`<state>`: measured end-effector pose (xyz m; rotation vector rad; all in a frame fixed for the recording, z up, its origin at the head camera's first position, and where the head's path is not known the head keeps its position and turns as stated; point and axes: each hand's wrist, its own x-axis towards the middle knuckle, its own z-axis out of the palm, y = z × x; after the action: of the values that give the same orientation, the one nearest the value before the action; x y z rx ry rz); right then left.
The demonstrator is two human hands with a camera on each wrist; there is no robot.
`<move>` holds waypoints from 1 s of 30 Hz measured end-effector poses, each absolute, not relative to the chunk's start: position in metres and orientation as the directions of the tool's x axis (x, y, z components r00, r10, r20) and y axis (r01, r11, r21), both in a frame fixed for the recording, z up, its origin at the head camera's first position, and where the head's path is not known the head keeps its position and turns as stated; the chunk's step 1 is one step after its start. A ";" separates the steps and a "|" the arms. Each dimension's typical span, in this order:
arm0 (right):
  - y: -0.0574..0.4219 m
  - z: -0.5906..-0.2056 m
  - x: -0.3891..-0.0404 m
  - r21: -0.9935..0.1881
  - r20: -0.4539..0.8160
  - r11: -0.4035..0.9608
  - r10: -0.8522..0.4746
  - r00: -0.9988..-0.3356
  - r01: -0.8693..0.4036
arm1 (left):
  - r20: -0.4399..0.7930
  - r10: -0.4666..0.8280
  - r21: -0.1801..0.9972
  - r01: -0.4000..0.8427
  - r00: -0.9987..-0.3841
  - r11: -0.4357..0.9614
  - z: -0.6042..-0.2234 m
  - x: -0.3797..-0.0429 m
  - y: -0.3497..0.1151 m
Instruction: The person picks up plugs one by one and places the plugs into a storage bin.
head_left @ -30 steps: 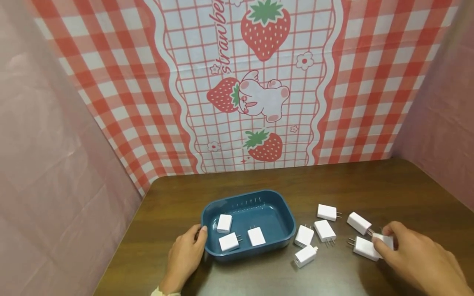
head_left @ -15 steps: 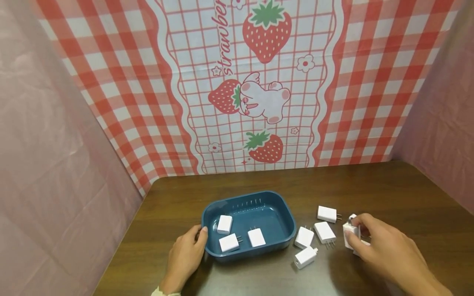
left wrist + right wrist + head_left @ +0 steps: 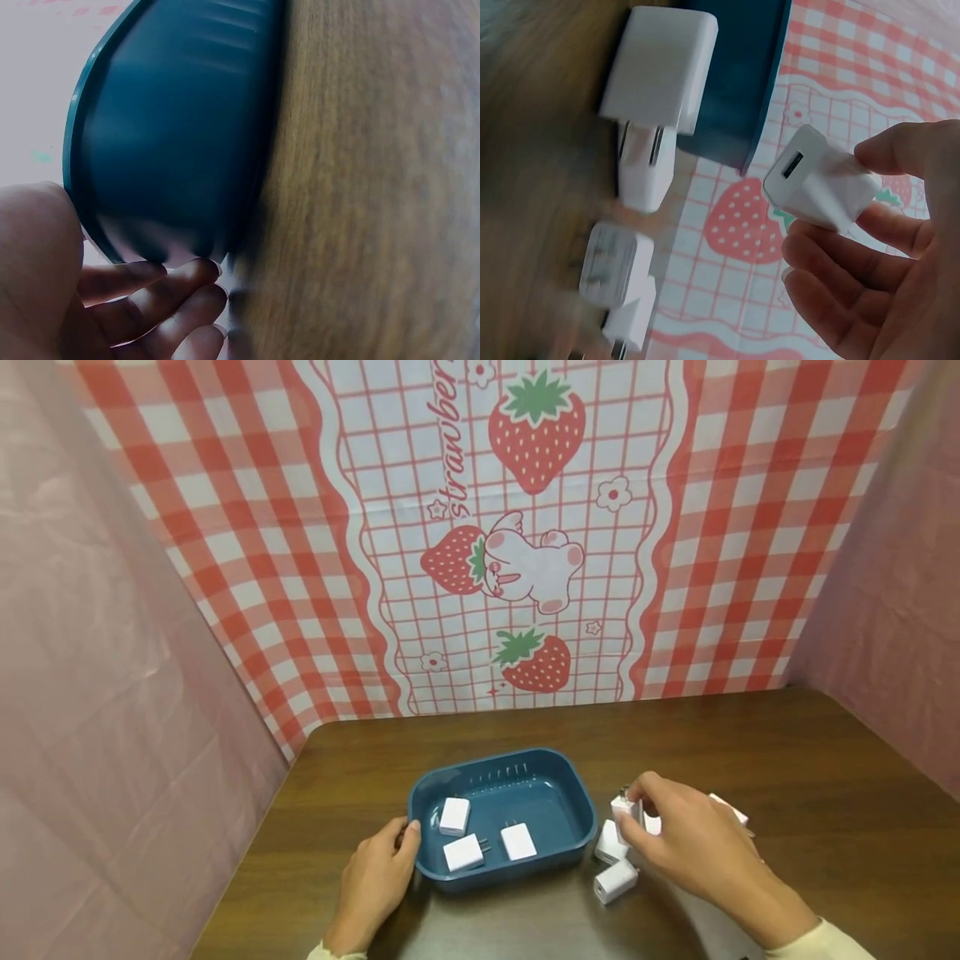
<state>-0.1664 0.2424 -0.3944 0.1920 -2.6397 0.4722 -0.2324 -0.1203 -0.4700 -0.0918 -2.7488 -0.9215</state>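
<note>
My right hand [image 3: 686, 835] pinches a white USB charger plug [image 3: 821, 180] between thumb and fingers. Its USB port shows in the right wrist view, and the hand is above the table just right of the blue plastic tray [image 3: 525, 858]. Three white charger plugs lie inside the tray: one charger [image 3: 454, 816] at the left, another charger [image 3: 463, 852] in front of it, and a third charger [image 3: 518, 841] near the middle. At the tray's left end my left hand [image 3: 378, 877] holds it, thumb at the rim and curled fingers [image 3: 187, 281] against the outer wall.
Below the right hand, loose chargers lie on the wooden table [image 3: 360, 752], including one charger [image 3: 616, 882] beside the tray's front right corner. Another charger [image 3: 727, 810] shows behind the hand; others are partly hidden. A strawberry-print cloth [image 3: 525, 568] hangs behind the table.
My right hand has picked up a charger from the far right of the table and carried it left toward the tray. The left hand and tray stay in place.
</note>
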 end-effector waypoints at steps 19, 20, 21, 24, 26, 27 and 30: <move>0.189 -0.407 -0.208 -0.329 0.471 0.892 -0.129 -0.873 -0.309 | 0.262 -0.006 0.580 0.153 -0.965 0.800 -0.467 -0.231 -0.124; 0.186 -0.408 -0.210 -0.334 0.460 0.888 -0.139 -0.877 -0.316 | 0.261 -0.006 0.580 0.152 -0.965 0.801 -0.467 -0.231 -0.124; 0.183 -0.409 -0.212 -0.342 0.448 0.884 -0.145 -0.882 -0.319 | 0.261 -0.006 0.579 0.151 -0.965 0.801 -0.467 -0.231 -0.124; 0.176 -0.413 -0.216 -0.360 0.412 0.875 -0.162 -0.897 -0.323 | 0.254 -0.012 0.582 0.143 -0.967 0.801 -0.469 -0.233 -0.124; 0.173 -0.415 -0.219 -0.363 0.392 0.875 -0.168 -0.904 -0.320 | 0.250 -0.016 0.584 0.138 -0.968 0.800 -0.470 -0.234 -0.123; 0.171 -0.417 -0.220 -0.362 0.385 0.876 -0.171 -0.907 -0.319 | 0.251 -0.014 0.584 0.140 -0.968 0.799 -0.470 -0.234 -0.123; 0.167 -0.420 -0.222 -0.367 0.358 0.877 -0.174 -0.917 -0.309 | 0.247 -0.013 0.586 0.138 -0.969 0.798 -0.470 -0.235 -0.123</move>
<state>-0.2221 0.1673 -0.4201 0.3615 -2.7320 0.6088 -0.2352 -0.1227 -0.4696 -0.0973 -2.7484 -0.9231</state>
